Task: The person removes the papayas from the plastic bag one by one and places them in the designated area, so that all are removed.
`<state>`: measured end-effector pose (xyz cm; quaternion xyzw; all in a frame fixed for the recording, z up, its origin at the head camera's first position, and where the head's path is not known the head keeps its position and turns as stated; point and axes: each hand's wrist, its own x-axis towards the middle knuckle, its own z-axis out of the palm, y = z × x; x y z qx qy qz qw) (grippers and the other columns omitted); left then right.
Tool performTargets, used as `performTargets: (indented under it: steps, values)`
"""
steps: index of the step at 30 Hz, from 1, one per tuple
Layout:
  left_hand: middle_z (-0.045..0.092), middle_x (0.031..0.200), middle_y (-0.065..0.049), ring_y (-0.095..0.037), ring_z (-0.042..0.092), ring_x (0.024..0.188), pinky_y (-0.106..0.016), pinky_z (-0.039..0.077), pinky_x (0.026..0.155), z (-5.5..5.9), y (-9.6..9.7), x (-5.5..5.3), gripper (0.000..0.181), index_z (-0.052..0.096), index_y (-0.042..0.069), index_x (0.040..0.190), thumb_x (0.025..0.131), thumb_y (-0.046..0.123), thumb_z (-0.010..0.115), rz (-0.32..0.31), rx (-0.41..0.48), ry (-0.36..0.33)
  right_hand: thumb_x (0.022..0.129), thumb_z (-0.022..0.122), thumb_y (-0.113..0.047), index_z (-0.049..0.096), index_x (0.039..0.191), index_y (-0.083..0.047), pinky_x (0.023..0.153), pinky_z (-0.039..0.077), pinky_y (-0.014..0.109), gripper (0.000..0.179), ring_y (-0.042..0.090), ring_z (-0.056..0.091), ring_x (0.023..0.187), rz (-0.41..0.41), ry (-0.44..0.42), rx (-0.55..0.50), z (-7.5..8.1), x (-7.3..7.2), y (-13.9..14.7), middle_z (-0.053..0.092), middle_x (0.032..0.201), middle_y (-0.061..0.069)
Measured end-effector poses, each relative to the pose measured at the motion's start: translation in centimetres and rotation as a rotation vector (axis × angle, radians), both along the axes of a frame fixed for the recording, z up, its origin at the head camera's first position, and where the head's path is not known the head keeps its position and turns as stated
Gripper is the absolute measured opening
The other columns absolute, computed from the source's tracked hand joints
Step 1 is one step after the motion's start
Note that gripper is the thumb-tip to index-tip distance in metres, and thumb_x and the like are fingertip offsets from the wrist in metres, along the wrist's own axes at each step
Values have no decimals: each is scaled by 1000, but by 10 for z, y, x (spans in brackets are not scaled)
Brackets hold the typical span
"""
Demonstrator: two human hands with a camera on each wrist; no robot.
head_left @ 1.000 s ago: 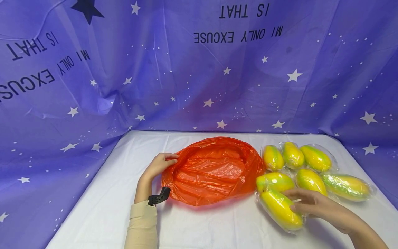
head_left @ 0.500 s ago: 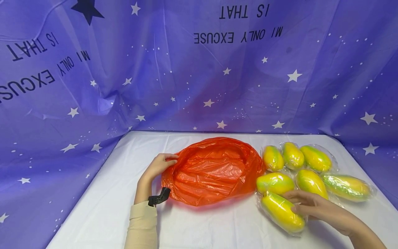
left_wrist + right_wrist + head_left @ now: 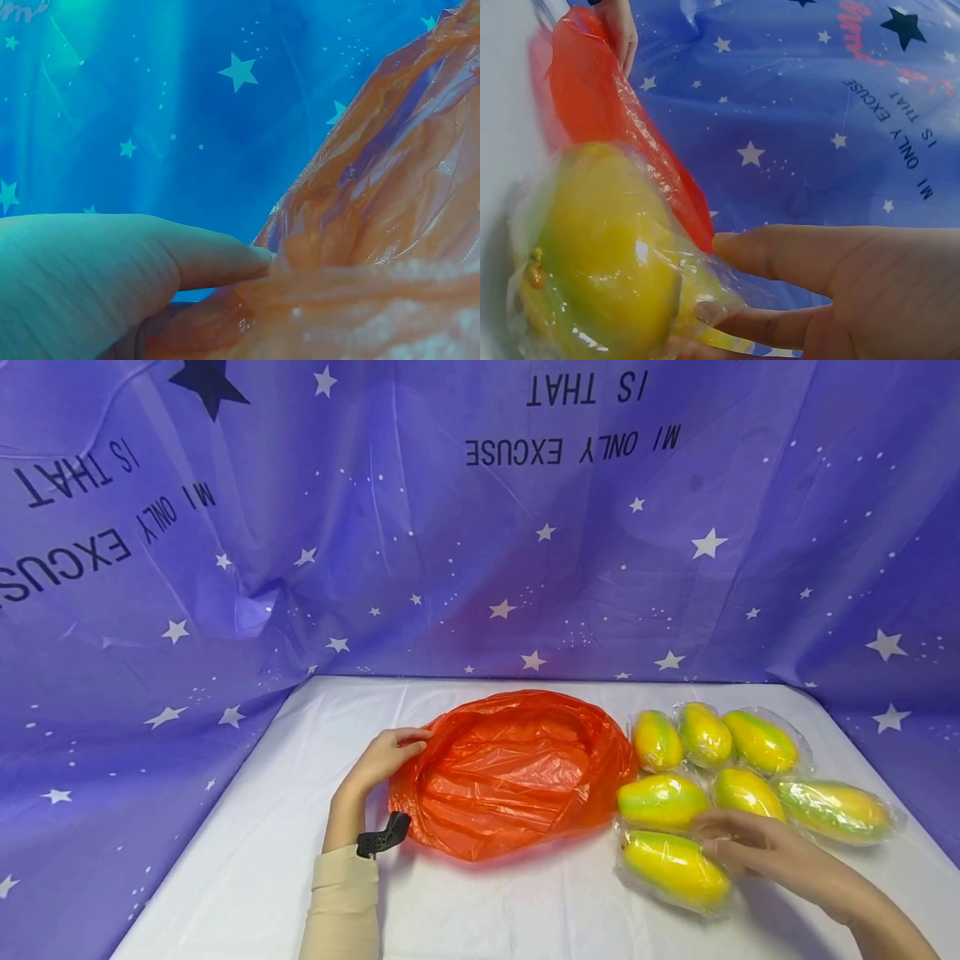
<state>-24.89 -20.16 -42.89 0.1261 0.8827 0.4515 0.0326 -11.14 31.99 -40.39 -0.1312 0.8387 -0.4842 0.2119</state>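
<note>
A red plastic bag [image 3: 510,777] lies wide-mouthed on the white table. My left hand [image 3: 382,756] pinches its left rim; the left wrist view shows a fingertip [image 3: 259,259] right at the film, other fingers hidden. My right hand [image 3: 757,847] is at the right end of the nearest mango [image 3: 675,872], yellow-green and wrapped in clear film. In the right wrist view the thumb and fingers stretch out beside a wrapped mango [image 3: 600,255], fingertips at its loose film. Just behind lies another wrapped mango [image 3: 662,802], close to the bag.
More wrapped mangoes stand to the right: a back row with one mango [image 3: 657,741] beside the bag, and a long mango [image 3: 836,812] at the far right. A purple star-print cloth [image 3: 480,527] hangs behind the white table [image 3: 247,860].
The nearest mango has turned to lie flatter across the table. My right hand has loosened from it and shifted slightly right. The left hand and bag have stayed in place.
</note>
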Motion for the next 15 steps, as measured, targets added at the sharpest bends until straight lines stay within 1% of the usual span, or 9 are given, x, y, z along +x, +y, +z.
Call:
performTargets:
  steps: [3,6,9,12,14,15]
  values:
    - [58,130,-18,-35,51,123,-51,38,103,4,1,2,29,65,2,122,97,12,57,2,-6,12,101,50,-18,47,135,7,79,53,27,42,0,57,104,4,49,1,3,0,-2,56,129,24]
    - [61,128,-15,-34,53,120,-51,39,101,10,3,4,29,65,5,124,97,14,57,15,2,17,101,50,-16,48,134,7,79,52,25,40,-2,57,104,14,92,14,6,-1,-3,59,126,22]
    - [62,126,-13,-34,52,121,-53,39,101,17,4,6,29,65,6,124,97,14,57,27,20,48,101,51,-15,49,133,6,79,52,24,39,-2,57,104,7,153,43,10,-2,-4,60,124,20]
    - [59,128,-14,-34,47,126,-55,37,103,26,7,8,29,65,6,124,97,13,57,43,28,104,100,52,-15,51,133,2,78,51,22,37,-3,57,102,-25,235,87,17,-5,-5,62,121,17]
    - [55,133,-15,-34,42,130,-56,33,105,32,9,10,30,65,7,124,96,14,57,61,4,146,99,54,-15,53,132,-1,77,51,22,35,1,59,100,-57,329,127,24,-8,-8,63,120,15]
    - [53,135,-16,-34,40,132,-56,32,106,36,11,11,30,65,7,125,96,15,57,64,-14,159,99,56,-14,54,131,-2,77,52,23,35,6,61,100,-77,372,143,27,-10,-9,63,120,15]
